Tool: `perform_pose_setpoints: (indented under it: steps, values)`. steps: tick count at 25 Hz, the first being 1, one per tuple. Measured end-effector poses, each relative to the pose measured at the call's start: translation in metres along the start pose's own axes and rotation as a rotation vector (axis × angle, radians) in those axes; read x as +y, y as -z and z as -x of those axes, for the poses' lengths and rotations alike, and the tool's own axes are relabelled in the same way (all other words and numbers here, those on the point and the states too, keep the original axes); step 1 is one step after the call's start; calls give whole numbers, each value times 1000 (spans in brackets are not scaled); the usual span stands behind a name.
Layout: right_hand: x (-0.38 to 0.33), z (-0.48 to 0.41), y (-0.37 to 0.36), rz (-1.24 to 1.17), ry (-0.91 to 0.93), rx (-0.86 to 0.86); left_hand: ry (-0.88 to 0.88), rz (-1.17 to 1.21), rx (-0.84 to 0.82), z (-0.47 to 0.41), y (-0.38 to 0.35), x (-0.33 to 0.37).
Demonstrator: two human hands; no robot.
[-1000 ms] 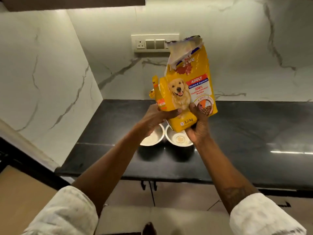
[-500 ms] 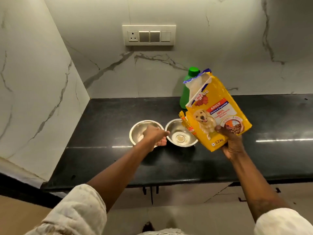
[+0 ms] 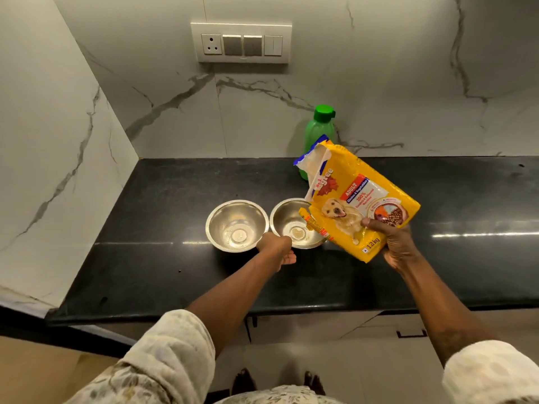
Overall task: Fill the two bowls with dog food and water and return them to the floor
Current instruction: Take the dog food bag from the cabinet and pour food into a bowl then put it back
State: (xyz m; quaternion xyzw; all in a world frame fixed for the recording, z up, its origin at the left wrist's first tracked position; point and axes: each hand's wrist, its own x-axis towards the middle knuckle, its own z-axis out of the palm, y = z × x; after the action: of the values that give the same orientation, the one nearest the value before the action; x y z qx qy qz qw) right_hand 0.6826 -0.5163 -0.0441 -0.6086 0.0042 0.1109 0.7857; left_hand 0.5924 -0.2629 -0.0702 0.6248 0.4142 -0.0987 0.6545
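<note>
Two steel bowls stand side by side on the black counter (image 3: 175,258); the left bowl (image 3: 236,225) and the right bowl (image 3: 287,221) both look empty. My left hand (image 3: 275,249) is curled at their near rims, where they meet, and seems to grip the right bowl's rim. My right hand (image 3: 393,243) grips the lower corner of a yellow dog food bag (image 3: 358,205). The bag is tilted, its torn-open top pointing up and left, and it overlaps the right bowl's right edge. No food is seen falling.
A green bottle (image 3: 319,129) with a green cap stands at the marble back wall, partly behind the bag. A switch panel (image 3: 242,43) is on the wall above. A marble side wall closes the counter's left end. Floor and cabinet fronts lie below the counter edge.
My left hand let go of the bag and dropped to the bowls' near rims. The bag came down and to the right, now held by my right hand alone and tilted.
</note>
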Motion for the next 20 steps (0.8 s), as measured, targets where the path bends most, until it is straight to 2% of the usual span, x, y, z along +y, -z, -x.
perform_pose_setpoints:
  steps: [4, 20]
  values:
    - [-6, -15, 3, 39, -24, -51, 39, 36, 9, 2, -9, -1]
    - [-14, -54, 5, 171, 8, -173, 17, 20, 1, -9, -8, 2]
